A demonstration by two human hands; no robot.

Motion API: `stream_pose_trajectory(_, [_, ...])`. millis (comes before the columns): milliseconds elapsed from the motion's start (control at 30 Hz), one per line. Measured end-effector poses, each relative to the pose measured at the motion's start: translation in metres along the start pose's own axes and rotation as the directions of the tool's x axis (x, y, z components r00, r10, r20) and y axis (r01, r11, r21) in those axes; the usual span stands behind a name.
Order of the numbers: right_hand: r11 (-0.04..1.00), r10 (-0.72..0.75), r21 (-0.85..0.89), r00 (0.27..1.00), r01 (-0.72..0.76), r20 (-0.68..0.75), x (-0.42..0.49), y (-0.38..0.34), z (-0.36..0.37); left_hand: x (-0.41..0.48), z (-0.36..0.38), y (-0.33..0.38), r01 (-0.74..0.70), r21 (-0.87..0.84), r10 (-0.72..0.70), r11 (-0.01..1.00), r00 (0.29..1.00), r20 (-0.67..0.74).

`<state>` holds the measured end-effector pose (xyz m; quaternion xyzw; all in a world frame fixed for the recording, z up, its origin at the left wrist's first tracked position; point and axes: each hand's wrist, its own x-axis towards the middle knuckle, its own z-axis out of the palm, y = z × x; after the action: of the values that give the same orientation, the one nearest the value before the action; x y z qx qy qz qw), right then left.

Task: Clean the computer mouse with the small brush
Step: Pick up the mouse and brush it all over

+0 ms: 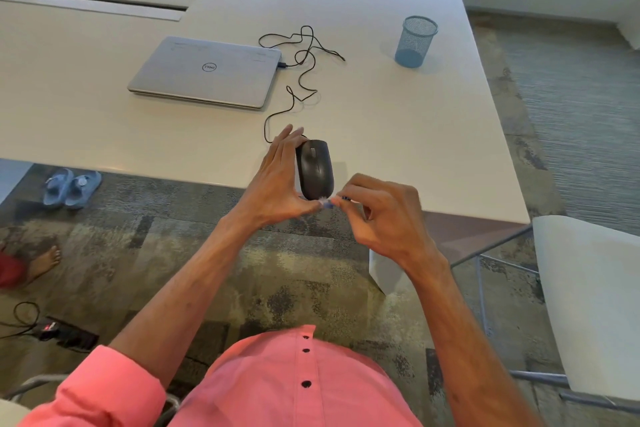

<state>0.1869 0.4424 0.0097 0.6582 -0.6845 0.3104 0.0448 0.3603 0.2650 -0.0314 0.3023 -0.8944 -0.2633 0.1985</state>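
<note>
A black wired computer mouse lies near the front edge of the white table. My left hand holds it along its left side, fingers stretched forward and thumb at its near end. My right hand is pinched on a small blue brush, whose pale bristles touch the near end of the mouse. Most of the brush is hidden inside my fingers.
The mouse cable loops back to a closed silver laptop. A blue mesh cup stands at the far right. A white chair is at the right; sandals, a power strip and another person's foot are on the carpet.
</note>
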Motion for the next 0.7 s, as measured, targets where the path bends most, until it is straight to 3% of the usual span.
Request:
stream_pose_trajectory(67, [1.0, 0.013, 0.017, 1.0, -0.014, 0.003, -0.004, -0.001, 0.0, 0.001, -0.001, -0.001, -0.001, -0.01, 0.001, 1.0, 1.0, -0.009])
stream_pose_trajectory(167, [0.995, 0.001, 0.104, 0.989, 0.014, -0.145, -0.005, -0.005, 0.001, 0.002, -0.002, -0.001, -0.008, 0.013, 0.008, 1.0, 1.0, 0.009])
stream_pose_trajectory(267, [0.997, -0.07, -0.03, 0.965, 0.064, -0.251, 0.002, -0.008, 0.004, 0.0, -0.002, 0.002, 0.001, 0.014, -0.002, 1.0, 0.998, 0.055])
stream_pose_trajectory(367, [0.974, -0.157, -0.191, 0.965, 0.118, -0.209, 0.002, -0.008, 0.007, -0.002, -0.001, 0.005, -0.008, 0.007, 0.008, 1.0, 0.999, 0.042])
stream_pose_trajectory(567, [0.991, -0.132, -0.017, 0.991, 0.131, -0.03, -0.005, -0.01, 0.005, -0.004, -0.004, 0.005, -0.001, 0.025, 0.001, 1.0, 1.0, 0.031])
stream_pose_trajectory(700, [0.994, -0.106, -0.038, 0.98, 0.101, -0.169, 0.005, -0.017, 0.001, -0.007, -0.001, 0.003, -0.02, 0.045, 0.018, 0.999, 0.998, 0.053])
